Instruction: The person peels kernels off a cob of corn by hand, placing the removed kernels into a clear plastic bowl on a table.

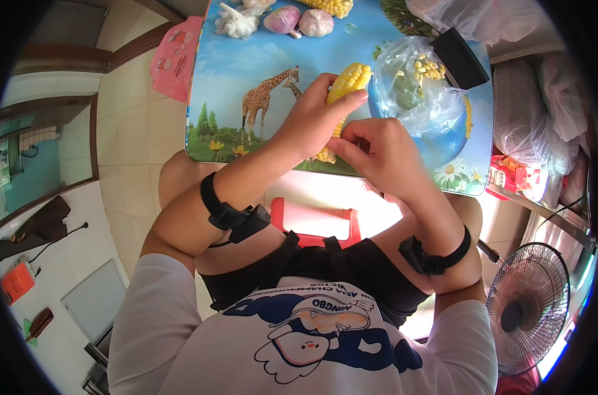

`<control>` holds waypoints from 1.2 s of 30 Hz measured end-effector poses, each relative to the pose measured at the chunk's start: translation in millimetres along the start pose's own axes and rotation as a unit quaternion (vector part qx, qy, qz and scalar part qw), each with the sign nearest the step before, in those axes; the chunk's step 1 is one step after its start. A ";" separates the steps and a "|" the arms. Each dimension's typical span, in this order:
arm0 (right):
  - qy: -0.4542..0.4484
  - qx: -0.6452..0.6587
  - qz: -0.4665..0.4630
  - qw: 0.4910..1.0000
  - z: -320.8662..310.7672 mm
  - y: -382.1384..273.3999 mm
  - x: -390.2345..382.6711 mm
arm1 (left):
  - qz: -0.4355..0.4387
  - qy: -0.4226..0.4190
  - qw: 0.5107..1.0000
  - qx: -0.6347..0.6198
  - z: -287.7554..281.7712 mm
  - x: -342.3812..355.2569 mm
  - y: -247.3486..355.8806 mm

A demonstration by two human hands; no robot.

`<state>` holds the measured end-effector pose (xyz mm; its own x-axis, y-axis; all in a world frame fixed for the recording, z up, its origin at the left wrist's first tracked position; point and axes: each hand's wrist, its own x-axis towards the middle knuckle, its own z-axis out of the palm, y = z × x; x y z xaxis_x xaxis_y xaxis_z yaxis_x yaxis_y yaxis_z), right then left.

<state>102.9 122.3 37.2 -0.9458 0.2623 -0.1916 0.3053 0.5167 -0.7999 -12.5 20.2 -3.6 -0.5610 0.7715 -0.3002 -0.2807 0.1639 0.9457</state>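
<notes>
- From where I stand, left hand [312, 117] reaches in from lower left, wrist raised, back of hand mostly up, thumb laid across corn cob [349, 81].
- Left grip: clamped around the cob's middle, fingers behind, thumb in front.
- Right hand [388, 150] comes from lower right, wrist bent inward, fingers curled, thumb and forefinger at the cob's lower part.
- Right grip: fingertips close in against the cob; cannot tell whether they pinch a kernel.
- Cob location: in the left hand, over the near part of counter [223, 69]; contact with the surface cannot be told.
- Cob's long axis slants: upper end points away from the person and rightward, lower end back toward the near edge, slightly left.
- Near edge runs just beyond the knees, close to the lower end.
- Widest room: leftward, over the printed giraffes [266, 99].
- Tighter on the right: clear plastic bag [394, 82] with loose kernels [429, 68] sits just beside the upper end.
- Far edge: garlic bulbs [238, 22], another cob [332, 5].
</notes>
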 end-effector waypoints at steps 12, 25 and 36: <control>0.031 0.007 -0.068 0.997 3.5 6.4 1.9 | -0.030 -0.016 0.999 -0.032 -3.7 4.3 -0.2; 0.298 -0.094 -0.082 0.946 -58.7 34.6 9.0 | -0.059 -0.011 0.998 -0.034 -3.8 2.8 3.4; 0.293 -0.093 -0.001 0.952 -57.6 35.4 11.5 | -0.044 -0.010 0.998 -0.033 -3.2 2.2 2.5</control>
<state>109.3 190.5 39.4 -0.7393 0.6421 0.2028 0.3691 0.6383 -0.6755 -16.9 20.3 -2.3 -0.5167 0.7683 -0.3778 -0.3786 0.1908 0.9057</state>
